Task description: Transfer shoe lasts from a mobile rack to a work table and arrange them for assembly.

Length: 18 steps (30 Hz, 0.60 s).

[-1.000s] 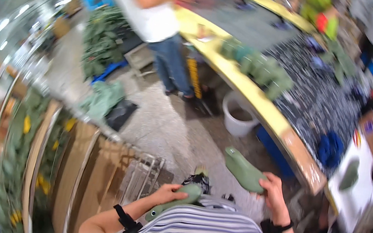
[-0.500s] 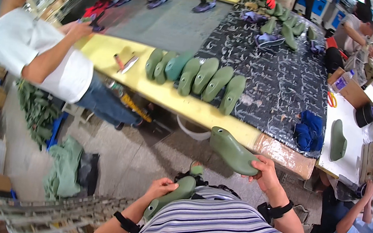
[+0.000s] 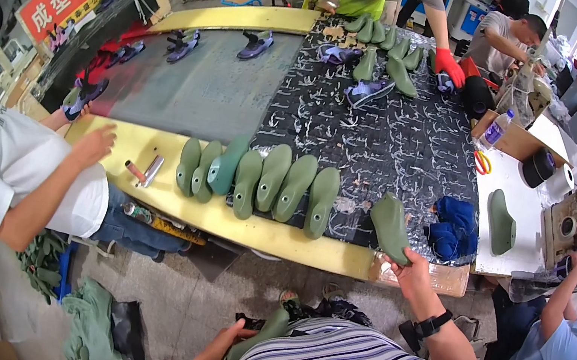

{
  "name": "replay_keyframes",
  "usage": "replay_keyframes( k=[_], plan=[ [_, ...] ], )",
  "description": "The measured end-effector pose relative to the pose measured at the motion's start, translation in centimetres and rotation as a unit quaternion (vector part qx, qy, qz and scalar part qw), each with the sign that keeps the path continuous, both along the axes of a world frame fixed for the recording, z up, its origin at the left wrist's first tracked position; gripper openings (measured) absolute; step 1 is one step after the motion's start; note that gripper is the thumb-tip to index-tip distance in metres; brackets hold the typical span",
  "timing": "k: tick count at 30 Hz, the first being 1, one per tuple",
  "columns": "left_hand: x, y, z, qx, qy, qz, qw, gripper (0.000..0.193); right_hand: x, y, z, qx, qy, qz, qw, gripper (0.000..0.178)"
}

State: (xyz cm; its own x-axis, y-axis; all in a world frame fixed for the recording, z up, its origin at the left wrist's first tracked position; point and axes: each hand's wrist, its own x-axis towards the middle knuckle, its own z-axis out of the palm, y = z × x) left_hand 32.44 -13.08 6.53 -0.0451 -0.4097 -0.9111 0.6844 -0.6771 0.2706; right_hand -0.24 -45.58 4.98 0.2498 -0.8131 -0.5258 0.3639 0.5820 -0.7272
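Head view: right hand [image 3: 408, 265] grips a green shoe last [image 3: 391, 226] at centre-right of frame, setting it on the bench edge [image 3: 293, 242] beside the row of lasts [image 3: 257, 182]. Left hand [image 3: 219, 344] clasps a second last [image 3: 261, 334] (lower centre), judged next for placement alongside.

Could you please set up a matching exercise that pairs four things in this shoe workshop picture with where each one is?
Things:
1. Green shoe last in the right hand
2. Green shoe last in the left hand
3. Blue cloth
4. Lone green shoe last

Places:
A. lying on the white table at the right
B. held low, against the striped shirt
C. bunched on the dark patterned belt, beside the right hand's last
D. held at the yellow front edge of the bench

Pairs: 1-D, 2-B, 3-C, 4-A
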Motion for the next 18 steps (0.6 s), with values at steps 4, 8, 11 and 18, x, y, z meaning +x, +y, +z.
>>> replay_keyframes(
  k=[4,8,11,18],
  plan=[
    [-1.7,-0.6,-0.1,-0.065,-0.061,-0.111,0.99,0.055,-0.7,-3.3,-0.5,0.057,-0.012,-0.028,0.998,0.034],
    [-5.3,-3.1,1.8,-0.079,-0.151,-0.157,0.973,0.064,-3.2,-6.1,-2.6,0.059,-0.046,-0.001,0.997,0.033],
    [-7.5,-3.4,0.5,-0.097,-0.166,-0.131,0.973,0.061,-4.5,-8.0,-3.9,0.029,-0.078,-0.001,0.997,0.032],
    [-13.4,-4.7,1.3,-0.044,-0.178,-0.046,0.982,0.066,-7.1,-21.3,-5.3,-0.062,-0.118,-0.023,0.991,0.036]
  ],
)
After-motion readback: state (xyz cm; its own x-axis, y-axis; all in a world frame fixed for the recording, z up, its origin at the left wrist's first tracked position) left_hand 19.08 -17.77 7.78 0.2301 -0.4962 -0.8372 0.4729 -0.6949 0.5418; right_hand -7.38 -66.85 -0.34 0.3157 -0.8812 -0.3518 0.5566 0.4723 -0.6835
